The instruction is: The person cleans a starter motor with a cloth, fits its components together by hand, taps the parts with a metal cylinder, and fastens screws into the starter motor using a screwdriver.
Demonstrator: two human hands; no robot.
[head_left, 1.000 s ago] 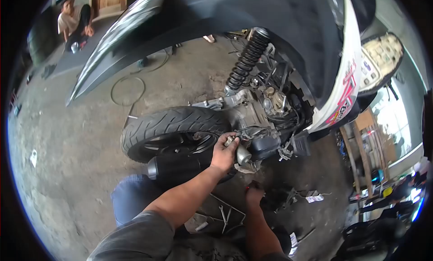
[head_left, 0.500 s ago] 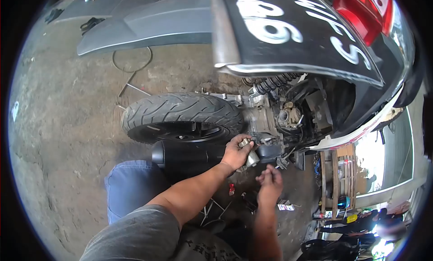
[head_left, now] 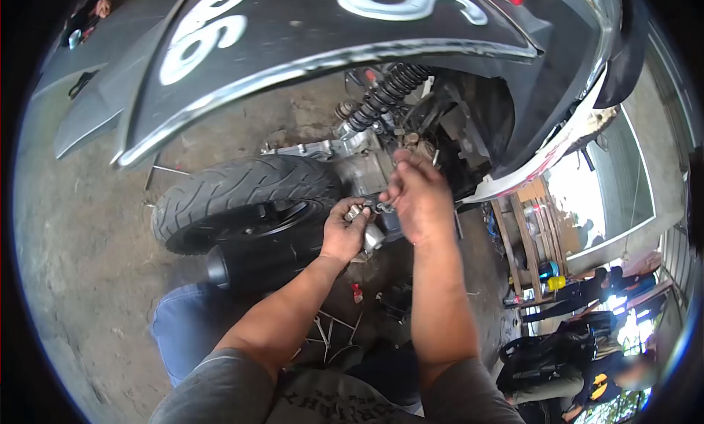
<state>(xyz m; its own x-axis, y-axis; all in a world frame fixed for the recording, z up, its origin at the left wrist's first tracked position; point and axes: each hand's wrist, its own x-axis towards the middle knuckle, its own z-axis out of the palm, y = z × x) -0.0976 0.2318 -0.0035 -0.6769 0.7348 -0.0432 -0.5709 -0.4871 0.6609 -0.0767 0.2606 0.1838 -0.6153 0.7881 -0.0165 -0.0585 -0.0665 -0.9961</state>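
My left hand (head_left: 343, 232) is closed around a silver metal part with a cylindrical end (head_left: 373, 238). It holds the part beside the motorcycle's engine, just to the right of the rear tire (head_left: 242, 196). My right hand (head_left: 422, 196) is raised in front of the engine (head_left: 363, 171), fingers loosely bent and apart, with nothing visible in them. That hand and its wrist hide part of the engine. Above the engine a black coil-spring shock absorber (head_left: 389, 95) runs at a slant. The black muffler (head_left: 257, 259) lies below the tire, next to my left forearm.
A black body panel with white painted characters (head_left: 293, 35) overhangs the wheel. On the floor are a metal stand (head_left: 326, 332) and a small red item (head_left: 357, 293). A wooden rack (head_left: 517, 240) stands at right; a person (head_left: 616, 376) is beyond it.
My right hand has moved up from below the engine to in front of it. My view has shifted, so the panel covers more of the upper left. The left hand still grips the metal part.
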